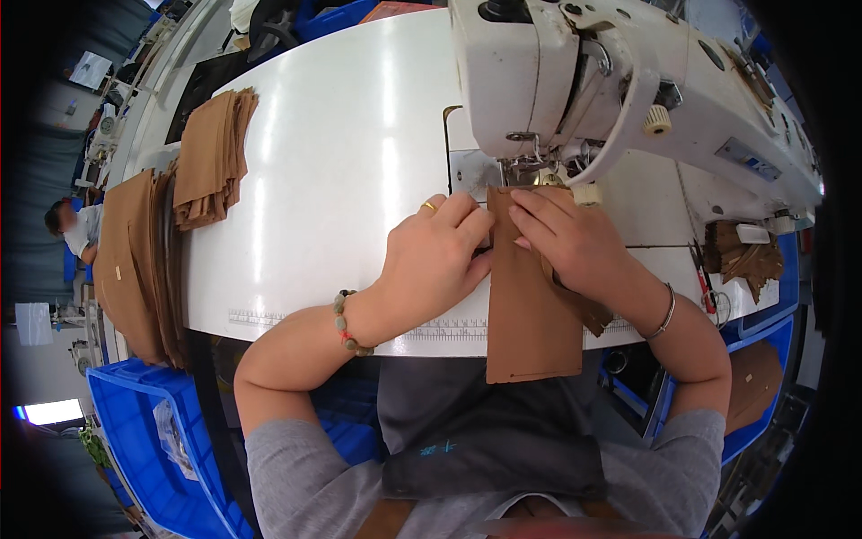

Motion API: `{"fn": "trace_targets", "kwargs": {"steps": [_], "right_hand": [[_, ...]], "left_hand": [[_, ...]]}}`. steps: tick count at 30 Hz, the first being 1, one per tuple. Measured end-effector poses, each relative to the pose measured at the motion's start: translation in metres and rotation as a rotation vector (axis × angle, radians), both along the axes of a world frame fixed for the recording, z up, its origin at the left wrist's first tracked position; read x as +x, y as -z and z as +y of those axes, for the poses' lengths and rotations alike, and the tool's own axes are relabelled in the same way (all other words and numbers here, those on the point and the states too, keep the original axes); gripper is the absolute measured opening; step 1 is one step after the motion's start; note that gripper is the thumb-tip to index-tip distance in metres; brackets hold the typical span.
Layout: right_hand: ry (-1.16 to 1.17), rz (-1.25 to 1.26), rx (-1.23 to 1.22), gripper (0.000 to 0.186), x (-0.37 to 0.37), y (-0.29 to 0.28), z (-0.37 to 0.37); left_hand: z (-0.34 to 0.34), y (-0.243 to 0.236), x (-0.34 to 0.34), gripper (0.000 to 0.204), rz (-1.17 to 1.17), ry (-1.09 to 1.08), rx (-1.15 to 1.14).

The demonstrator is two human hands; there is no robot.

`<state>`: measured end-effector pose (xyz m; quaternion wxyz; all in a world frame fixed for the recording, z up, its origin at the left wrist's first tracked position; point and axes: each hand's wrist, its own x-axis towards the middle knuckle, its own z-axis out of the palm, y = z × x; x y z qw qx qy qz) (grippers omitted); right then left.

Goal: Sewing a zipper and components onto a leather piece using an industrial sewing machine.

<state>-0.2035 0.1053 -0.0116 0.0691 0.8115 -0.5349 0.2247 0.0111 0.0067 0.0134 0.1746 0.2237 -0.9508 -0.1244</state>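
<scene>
A long brown fabric piece (532, 314) lies under the sewing machine's needle area (530, 166) and hangs over the table's front edge toward my lap. My left hand (437, 251), a ring on one finger, is closed at the fabric's left edge, its fingertips pinched there; a small dark thing by the thumb is mostly hidden. On the right, my right hand (570, 238) lies over the fabric with its fingers stretched out, tips just in front of the presser foot. Below its palm shows another brown layer (588, 310) with an uneven edge. The needle itself is hard to make out.
Stacks of brown fabric pieces (215, 157) (135, 260) stand at the left. Scissors (705, 278) and brown scraps (745, 256) lie at the right. A ruler strip (440, 333) runs along the front edge. Blue bins (171, 440) flank the table; a person (81, 229) sits far left.
</scene>
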Motion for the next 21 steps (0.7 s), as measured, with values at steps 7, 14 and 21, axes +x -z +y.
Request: {"fn": "trace_targets", "kwargs": {"steps": [7,14,21], "right_hand": [[-0.021,-0.009,-0.087,0.032,0.001,-0.006,-0.001],[0.011,0.073,-0.185,0.035,0.002,-0.011,-0.005],[-0.075,0.074,-0.167,0.025,-0.009,-0.008,-0.009]], "left_hand": [[0.007,0.006,-0.002,0.059,0.014,0.085,-0.149],[0.006,0.005,0.000,0.060,-0.066,0.094,-0.177],[0.008,0.006,-0.003,0.060,-0.054,0.086,-0.176]]}}
